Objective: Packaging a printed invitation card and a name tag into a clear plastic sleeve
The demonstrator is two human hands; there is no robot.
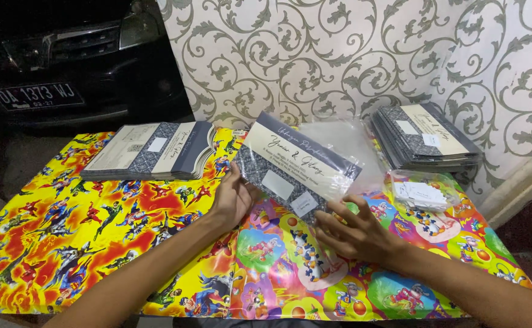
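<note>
A grey-and-cream patterned card (290, 164) in a clear plastic sleeve is held tilted above the colourful cartoon-print table cover (96, 231). My left hand (232, 197) grips its lower left edge from below. My right hand (354, 234) has its fingers spread, with the fingertips touching the card's lower right edge near a small white label. More clear plastic sleeves (345, 136) lie behind the card.
A stack of similar cards (150, 152) lies at the back left, another stack (427, 136) at the back right by the scroll-patterned wall (314, 54). A clear bag of small white labels (421, 194) sits at the right. A dark car front (65, 61) stands beyond the table.
</note>
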